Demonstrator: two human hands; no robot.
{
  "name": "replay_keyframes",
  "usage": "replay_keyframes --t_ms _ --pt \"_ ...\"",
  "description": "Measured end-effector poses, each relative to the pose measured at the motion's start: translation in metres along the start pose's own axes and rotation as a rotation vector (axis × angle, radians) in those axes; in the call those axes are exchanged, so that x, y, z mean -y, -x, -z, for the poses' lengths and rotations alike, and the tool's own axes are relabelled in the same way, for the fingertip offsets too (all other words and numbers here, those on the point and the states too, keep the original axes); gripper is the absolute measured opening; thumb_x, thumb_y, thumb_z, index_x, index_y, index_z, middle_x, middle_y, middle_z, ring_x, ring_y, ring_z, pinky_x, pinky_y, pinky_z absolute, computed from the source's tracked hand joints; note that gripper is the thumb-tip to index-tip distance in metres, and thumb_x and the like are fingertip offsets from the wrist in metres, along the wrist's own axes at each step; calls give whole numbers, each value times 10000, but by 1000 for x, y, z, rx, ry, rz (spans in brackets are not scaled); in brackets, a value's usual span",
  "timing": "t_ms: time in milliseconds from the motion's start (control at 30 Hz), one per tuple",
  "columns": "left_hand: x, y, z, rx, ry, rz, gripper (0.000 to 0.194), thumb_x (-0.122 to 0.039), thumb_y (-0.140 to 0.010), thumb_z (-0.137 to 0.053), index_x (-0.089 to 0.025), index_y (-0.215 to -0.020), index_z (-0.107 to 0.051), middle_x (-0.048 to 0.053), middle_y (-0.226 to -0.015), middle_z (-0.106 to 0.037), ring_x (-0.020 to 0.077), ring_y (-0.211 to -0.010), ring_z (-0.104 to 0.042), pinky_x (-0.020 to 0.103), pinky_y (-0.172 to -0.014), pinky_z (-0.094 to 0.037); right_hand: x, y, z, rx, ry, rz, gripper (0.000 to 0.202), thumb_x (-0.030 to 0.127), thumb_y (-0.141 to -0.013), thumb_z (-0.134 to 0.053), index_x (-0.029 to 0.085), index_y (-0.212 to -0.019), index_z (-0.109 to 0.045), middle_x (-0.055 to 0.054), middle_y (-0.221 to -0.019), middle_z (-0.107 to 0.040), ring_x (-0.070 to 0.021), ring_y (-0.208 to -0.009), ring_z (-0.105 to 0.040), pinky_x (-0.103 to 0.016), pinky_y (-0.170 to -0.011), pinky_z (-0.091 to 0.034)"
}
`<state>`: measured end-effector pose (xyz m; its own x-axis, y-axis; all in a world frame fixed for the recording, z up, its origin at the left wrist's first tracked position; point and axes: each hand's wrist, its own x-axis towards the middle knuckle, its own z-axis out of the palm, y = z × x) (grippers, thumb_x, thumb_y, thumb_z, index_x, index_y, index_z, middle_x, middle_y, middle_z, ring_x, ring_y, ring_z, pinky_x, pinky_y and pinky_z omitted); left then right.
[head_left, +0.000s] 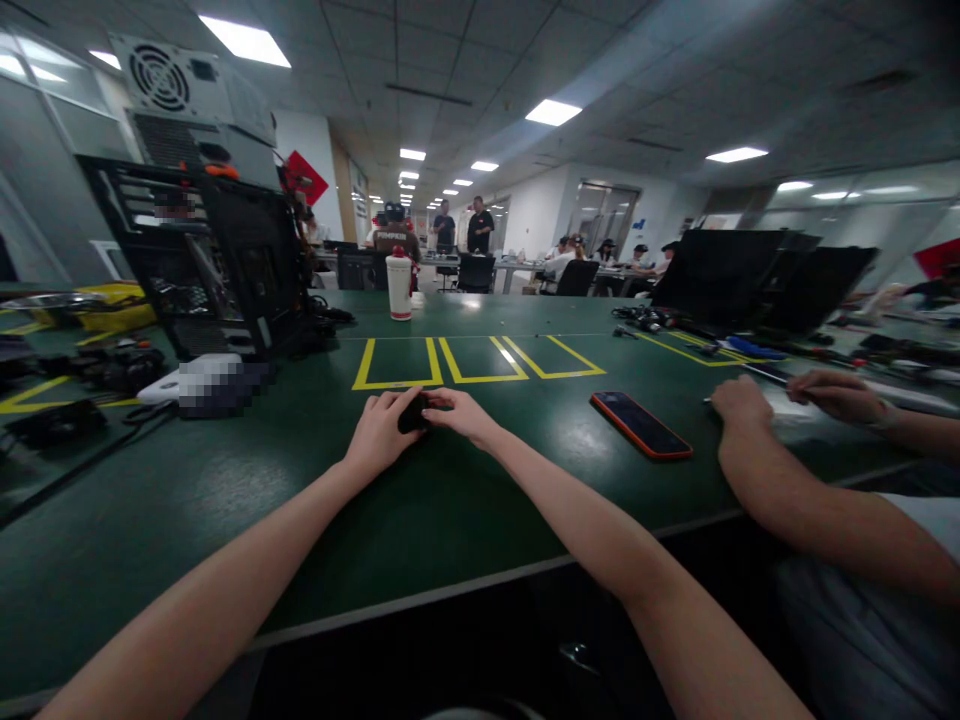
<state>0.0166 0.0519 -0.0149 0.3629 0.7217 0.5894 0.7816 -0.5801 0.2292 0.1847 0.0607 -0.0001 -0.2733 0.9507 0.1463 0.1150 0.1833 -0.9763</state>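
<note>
A small dark object [412, 412] is held between my two hands, low over the green table [480, 500]; its kind I cannot make out. My left hand [381, 428] wraps its fingers round the left side of it. From the right, the fingers of my right hand [459, 414] are closed on its edge. Just beyond the hands lie yellow tape outlines [397, 384] on the tabletop. An orange-edged phone [641, 425] lies flat to the right of my right hand.
A computer case [225, 255] with a power supply [195, 95] on top stands at left. A white cup [400, 285] stands behind the tape. At right are a co-worker's hands [742, 400] and dark monitors [720, 275]. Cables and parts lie at far left.
</note>
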Motion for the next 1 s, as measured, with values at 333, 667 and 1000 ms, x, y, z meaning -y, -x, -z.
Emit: replay_keyframes --t_ms 333,667,1000 --pt "-5 4 5 6 11 26 645 -227 -670 -652 -248 -1259 -391 73 -1059 -535 237 -942 -483 386 -815 -418 -3 -2 -8 -54 -34 -78 202 289 -775 -566 202 -957 -568 4 -737 -615 -70 -583 -568 -264 -676 -530" --pt "-9 8 8 -14 16 37 633 -244 -681 -641 -252 -1262 -390 66 -1058 -532 231 -924 -471 369 -812 -421 -3 2 -2 36 -55 -106 286 211 -729 -621 143 -1003 -579 -21 -718 -640 -102 -640 -606 -317 -740 -524" --pt "-16 10 10 -10 18 118 666 -217 -666 -657 -272 -1268 -377 53 -1102 -524 229 -950 -461 356 -830 -409 -4 0 -6 -22 41 25 318 198 -727 -605 158 -1039 -565 -53 -882 -626 -151 -828 -594 -339 -784 -492"
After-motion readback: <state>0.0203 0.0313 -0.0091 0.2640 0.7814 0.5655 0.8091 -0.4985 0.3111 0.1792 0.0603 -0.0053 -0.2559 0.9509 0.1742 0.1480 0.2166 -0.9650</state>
